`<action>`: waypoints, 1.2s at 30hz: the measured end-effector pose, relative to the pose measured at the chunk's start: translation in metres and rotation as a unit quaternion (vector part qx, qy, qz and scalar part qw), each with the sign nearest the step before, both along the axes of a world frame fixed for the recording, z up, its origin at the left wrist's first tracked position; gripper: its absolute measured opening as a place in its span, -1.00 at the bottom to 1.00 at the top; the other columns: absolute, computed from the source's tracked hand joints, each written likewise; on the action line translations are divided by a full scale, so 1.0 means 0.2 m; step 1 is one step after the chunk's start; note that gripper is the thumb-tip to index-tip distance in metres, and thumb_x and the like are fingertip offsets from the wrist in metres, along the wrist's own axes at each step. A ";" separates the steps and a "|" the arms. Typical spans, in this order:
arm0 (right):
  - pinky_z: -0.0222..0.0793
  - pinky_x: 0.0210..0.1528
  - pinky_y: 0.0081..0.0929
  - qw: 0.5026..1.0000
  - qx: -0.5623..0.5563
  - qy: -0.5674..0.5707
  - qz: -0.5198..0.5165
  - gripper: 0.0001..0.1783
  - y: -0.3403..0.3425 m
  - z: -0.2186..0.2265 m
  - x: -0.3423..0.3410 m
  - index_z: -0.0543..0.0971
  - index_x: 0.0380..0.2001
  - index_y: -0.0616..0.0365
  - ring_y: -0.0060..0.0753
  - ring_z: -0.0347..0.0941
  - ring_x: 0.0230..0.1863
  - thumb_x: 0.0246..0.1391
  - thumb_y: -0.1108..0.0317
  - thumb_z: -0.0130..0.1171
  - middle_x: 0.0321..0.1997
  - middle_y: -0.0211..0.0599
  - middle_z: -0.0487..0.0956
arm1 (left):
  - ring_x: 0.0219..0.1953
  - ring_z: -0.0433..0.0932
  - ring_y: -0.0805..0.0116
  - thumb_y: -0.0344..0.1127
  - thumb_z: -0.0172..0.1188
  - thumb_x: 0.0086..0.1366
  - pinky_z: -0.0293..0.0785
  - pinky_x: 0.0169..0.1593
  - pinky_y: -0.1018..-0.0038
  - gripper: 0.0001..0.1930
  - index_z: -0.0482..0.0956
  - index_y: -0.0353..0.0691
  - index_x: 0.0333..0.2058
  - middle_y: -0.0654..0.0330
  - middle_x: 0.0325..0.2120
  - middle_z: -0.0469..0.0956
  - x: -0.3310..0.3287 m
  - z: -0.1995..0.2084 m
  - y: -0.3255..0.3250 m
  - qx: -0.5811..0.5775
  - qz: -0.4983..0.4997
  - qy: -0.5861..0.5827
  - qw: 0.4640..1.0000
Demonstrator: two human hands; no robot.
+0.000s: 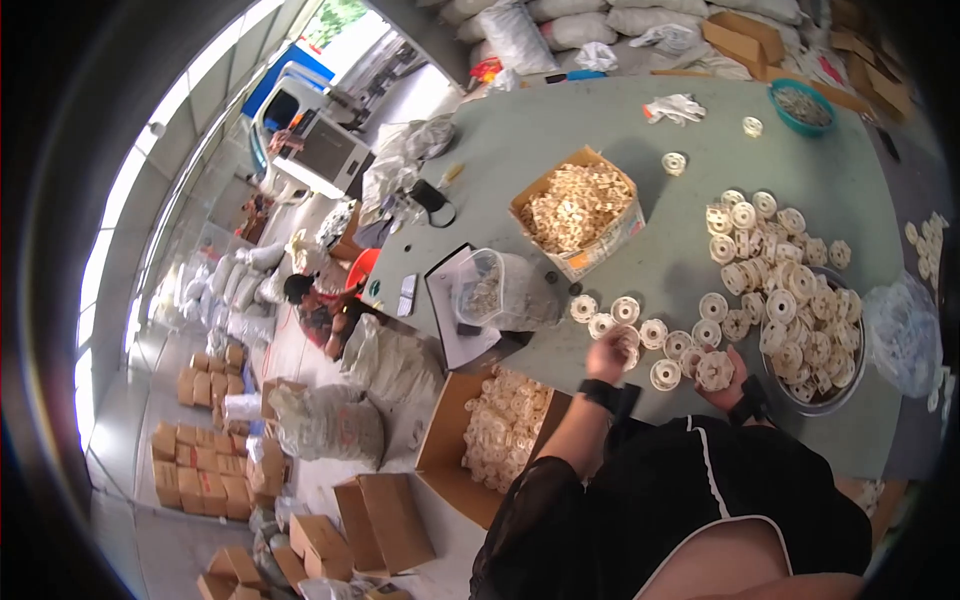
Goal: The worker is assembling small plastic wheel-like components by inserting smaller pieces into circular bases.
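My left hand (605, 358) is closed on a round cream plastic part (629, 346) shaped like a small spool or wheel, just above the table's near edge. In my right hand (728, 388), close to my body, rests another cream plastic wheel (714, 371) with a notched rim. Several similar wheels, one of them a loose wheel (653, 333), lie on the table between and beyond my hands. To the right, a heap of these parts (765, 240) spreads on the table, and a metal bowl (822, 408) is piled high with them.
On the green table (500, 180) stand a carton (590, 262) of small cream pieces and a clear plastic tub (510, 300). A teal basin (803, 125) of small parts sits far right. Below the left edge is an open box (450, 430) of white parts. Another person (325, 320) sits beyond.
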State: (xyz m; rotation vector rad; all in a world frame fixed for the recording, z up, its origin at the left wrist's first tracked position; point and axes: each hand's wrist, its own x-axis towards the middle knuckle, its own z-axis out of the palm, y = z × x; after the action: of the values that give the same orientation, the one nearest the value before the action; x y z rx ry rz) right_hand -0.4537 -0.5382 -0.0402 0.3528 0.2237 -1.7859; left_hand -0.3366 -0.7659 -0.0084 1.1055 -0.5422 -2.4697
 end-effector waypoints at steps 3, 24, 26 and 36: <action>0.30 -0.27 -0.21 1.000 -0.001 -0.007 0.017 -0.52 -0.04 0.00 -0.02 0.39 -0.14 -0.07 -0.14 0.33 -0.15 -0.03 -0.11 -0.16 -0.12 -0.22 0.40 | -0.69 0.29 0.55 -0.38 -0.02 0.05 0.19 -0.61 0.65 -0.92 0.42 -0.19 -0.56 0.36 -0.73 0.35 0.17 0.05 -0.43 -0.160 0.183 0.006 0.970; 0.23 -0.38 -0.34 0.989 0.138 0.031 0.037 -0.53 -0.02 0.03 0.03 0.37 -0.16 -0.13 -0.26 0.36 -0.24 -0.01 -0.14 -0.27 -0.24 -0.36 0.46 | -0.22 0.33 0.06 -0.45 0.08 -0.11 0.24 -0.13 0.25 -0.73 0.42 -0.25 -0.32 0.03 -0.33 0.41 0.05 0.25 -0.46 -0.761 0.012 -0.176 0.624; 0.28 -0.30 -0.29 0.996 0.039 0.069 0.031 -0.47 -0.06 -0.10 0.02 0.35 -0.13 -0.09 -0.24 0.36 -0.19 -0.01 -0.18 -0.30 -0.19 -0.34 0.43 | -0.12 0.34 0.17 -0.40 0.21 -0.08 0.25 -0.06 0.38 -0.59 0.35 -0.22 -0.18 0.08 -0.21 0.37 -0.06 0.16 -0.09 -0.708 -0.136 -0.044 0.691; 0.26 -0.06 -0.32 0.965 0.232 0.040 0.120 -0.51 0.00 -0.14 0.00 0.31 -0.10 0.04 -0.29 0.33 -0.09 0.08 -0.04 -0.35 -0.12 -0.24 0.40 | -0.17 0.36 0.04 -0.21 0.18 -0.10 0.31 -0.11 0.34 -0.43 0.25 -0.20 -0.07 0.01 -0.24 0.35 -0.13 0.19 0.54 -0.674 -0.388 -0.001 0.628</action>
State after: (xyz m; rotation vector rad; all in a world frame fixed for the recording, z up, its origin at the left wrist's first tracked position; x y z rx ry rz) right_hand -0.4529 -0.5388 -0.0685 0.5606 0.7186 -1.4970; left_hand -0.3627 -0.6576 0.0301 0.1388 -2.6490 -1.5138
